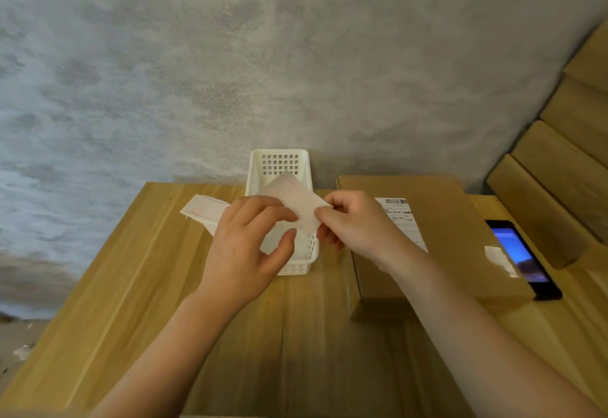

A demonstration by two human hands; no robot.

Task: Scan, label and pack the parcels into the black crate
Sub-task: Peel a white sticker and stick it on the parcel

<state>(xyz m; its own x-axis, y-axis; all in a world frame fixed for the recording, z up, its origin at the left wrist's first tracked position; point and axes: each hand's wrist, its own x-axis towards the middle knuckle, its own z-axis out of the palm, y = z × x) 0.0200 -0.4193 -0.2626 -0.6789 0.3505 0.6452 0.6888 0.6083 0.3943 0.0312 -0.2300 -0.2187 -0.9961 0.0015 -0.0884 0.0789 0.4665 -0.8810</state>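
Note:
Both my hands hold one white label sheet [297, 202] above a white perforated basket [279, 167] at the back middle of the wooden table [131, 269]. My left hand [250, 246] pinches the sheet's lower left part with fingers and thumb. My right hand [353, 223] pinches its right edge. A brown cardboard parcel [441, 220] lies to the right and carries a printed label [403, 220] on its top. No black crate is in view.
A stack of white label sheets [204, 211] lies left of the basket. A black phone [523, 259] with a lit screen rests by the parcel's right side, with a white paper scrap [498, 258] at its left. Wooden steps [559, 170] rise at the right.

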